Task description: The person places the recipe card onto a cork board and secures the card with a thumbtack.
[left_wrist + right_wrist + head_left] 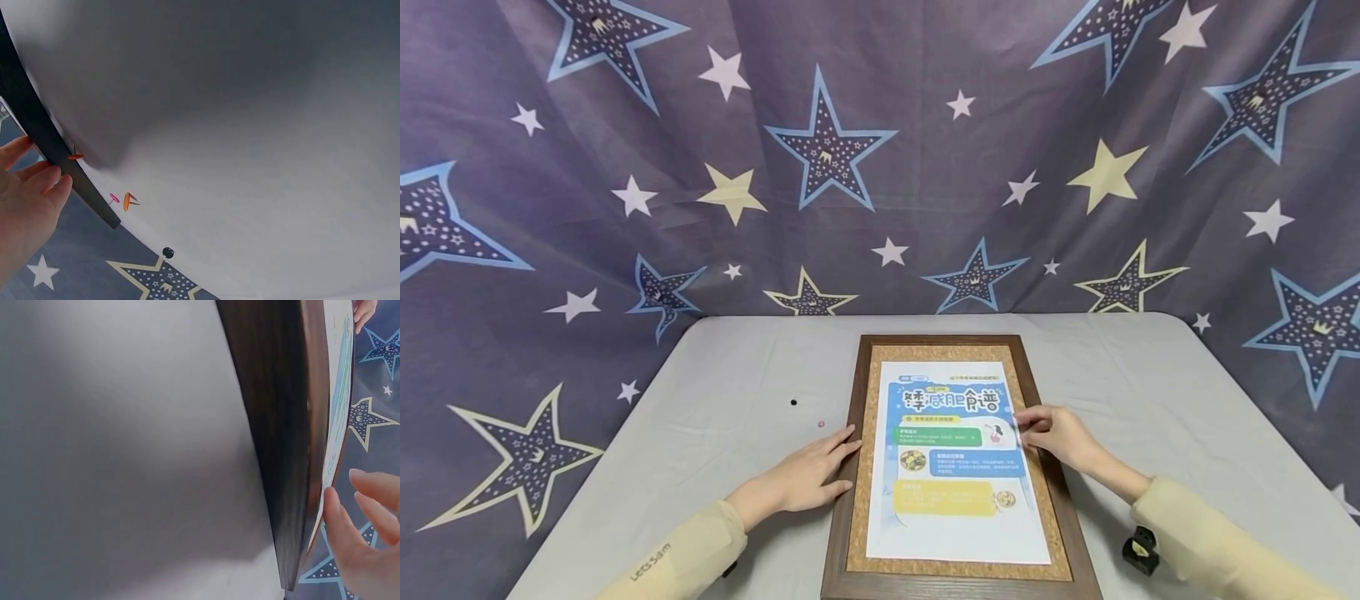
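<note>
A brown wooden frame (1066,517) with a cork board (955,567) lies on the table, a printed sheet (955,537) flat on the cork. My left hand (797,479) rests with extended fingers against the frame's left edge; the left wrist view shows those fingertips (56,178) touching the dark frame (28,103). At the sheet's upper right edge are the fingertips of my right hand (1063,437). In the right wrist view, that hand (369,544) has thumb and fingers apart, one tip touching the sheet's edge, beside the frame (275,425).
Left of the frame lie a black pin (793,402) and a pink pin (821,424). The left wrist view also shows orange pins (127,201) near the frame. A star-patterned curtain (850,233) hangs behind the grey-white table (737,358). A black device (1141,550) is by my right sleeve.
</note>
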`<state>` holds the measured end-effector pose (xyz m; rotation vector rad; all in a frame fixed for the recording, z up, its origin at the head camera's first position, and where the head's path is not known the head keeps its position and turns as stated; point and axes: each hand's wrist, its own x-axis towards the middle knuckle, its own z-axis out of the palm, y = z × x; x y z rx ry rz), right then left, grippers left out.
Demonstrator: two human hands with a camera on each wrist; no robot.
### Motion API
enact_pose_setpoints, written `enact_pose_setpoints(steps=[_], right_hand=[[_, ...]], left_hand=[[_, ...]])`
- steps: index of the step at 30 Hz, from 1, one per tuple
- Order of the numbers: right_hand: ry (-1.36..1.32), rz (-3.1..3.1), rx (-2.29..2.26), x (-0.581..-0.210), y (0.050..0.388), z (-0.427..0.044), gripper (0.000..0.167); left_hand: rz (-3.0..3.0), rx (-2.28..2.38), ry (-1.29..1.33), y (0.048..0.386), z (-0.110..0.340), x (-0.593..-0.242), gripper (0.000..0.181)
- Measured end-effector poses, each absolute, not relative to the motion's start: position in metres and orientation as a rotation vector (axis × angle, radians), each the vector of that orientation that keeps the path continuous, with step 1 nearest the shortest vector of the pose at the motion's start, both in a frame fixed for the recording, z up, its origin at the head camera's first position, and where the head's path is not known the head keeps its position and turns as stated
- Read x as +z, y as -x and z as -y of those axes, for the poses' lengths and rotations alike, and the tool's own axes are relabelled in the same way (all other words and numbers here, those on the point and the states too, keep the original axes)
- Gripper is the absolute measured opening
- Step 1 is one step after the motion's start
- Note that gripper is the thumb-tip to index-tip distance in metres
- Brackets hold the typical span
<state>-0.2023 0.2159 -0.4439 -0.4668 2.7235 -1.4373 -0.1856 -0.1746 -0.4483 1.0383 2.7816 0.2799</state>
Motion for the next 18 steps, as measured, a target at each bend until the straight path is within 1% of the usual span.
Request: enact_pose_setpoints(steps=[11,14,18], right_hand=[[0.831,-2.917,-1.153,-0.448,0.195,-0.218,0.025],[0.884,-2.972,-1.049,-0.450,0.193,-0.219,0.027],[0.893,-2.996,-0.951,-0.449,0.189,-0.220,0.031]], left_hand=[[-2.776,0.286,-1.034,0.184,0.174,-0.447,0.055],[-2.776,0.291,-1.033,0.184,0.174,-0.447,0.055],[-2.777,0.299,-1.036,0.184,0.174,-0.447,0.055]])
